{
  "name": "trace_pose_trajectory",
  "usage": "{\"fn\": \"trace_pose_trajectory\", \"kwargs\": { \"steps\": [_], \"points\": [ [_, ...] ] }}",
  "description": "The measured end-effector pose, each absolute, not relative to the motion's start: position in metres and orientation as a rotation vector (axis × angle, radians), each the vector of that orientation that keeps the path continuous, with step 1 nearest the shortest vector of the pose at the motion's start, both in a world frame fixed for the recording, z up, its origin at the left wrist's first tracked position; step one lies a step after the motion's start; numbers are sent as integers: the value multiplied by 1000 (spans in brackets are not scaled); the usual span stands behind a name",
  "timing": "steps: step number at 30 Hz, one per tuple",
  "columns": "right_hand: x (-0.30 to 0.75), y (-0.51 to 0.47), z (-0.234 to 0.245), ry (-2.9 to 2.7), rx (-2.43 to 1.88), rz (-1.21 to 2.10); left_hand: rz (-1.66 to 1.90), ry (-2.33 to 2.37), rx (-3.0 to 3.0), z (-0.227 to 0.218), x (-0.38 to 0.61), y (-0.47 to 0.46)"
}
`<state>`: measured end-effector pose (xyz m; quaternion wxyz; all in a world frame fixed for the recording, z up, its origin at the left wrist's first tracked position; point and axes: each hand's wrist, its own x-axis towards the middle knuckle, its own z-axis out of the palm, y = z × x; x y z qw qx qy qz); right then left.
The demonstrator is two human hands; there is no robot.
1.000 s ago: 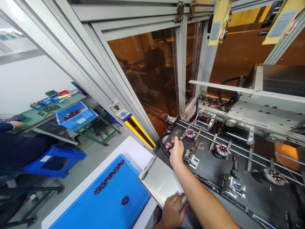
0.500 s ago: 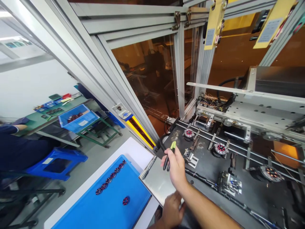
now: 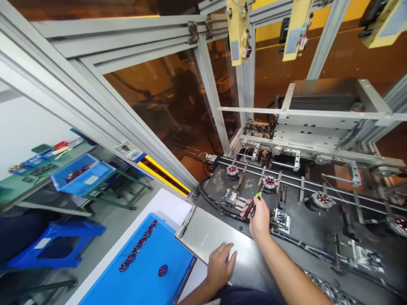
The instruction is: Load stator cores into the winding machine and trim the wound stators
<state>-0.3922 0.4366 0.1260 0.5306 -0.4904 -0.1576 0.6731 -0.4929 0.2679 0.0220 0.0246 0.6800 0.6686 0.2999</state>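
My right hand (image 3: 260, 218) is wrapped round the black and green handles of a pair of pliers (image 3: 260, 195). Their tip points toward a round coil part with red and dark segments (image 3: 269, 182), seated on the black machine bed; whether they touch it I cannot tell. Over the bare metal plate (image 3: 208, 231) is my left hand (image 3: 219, 264), its fingers loosely bent and apart with nothing in them. Farther left on the bed sits another round coil part (image 3: 232, 170), and to the right a third (image 3: 322, 199).
A blue tray (image 3: 143, 284) at lower left holds a row of several round parts and one apart. A pen (image 3: 187, 221) lies along the plate's edge. Metal rods (image 3: 289, 181) cross the bed, with small metal fixtures (image 3: 281, 219) in front. A yellow-edged strip (image 3: 163, 173) lines the frame.
My right hand has moved right with the pliers, from near the bed's left corner to the second round part. My left hand has come away from the right forearm and its fingers have spread.
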Motion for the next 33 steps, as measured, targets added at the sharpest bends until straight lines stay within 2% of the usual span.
{"fn": "trace_pose_trajectory", "kwargs": {
  "steps": [33],
  "points": [
    [-389,444,122,-334,-1198,1600,861,2041,2068,17,-496,266]
  ]
}}
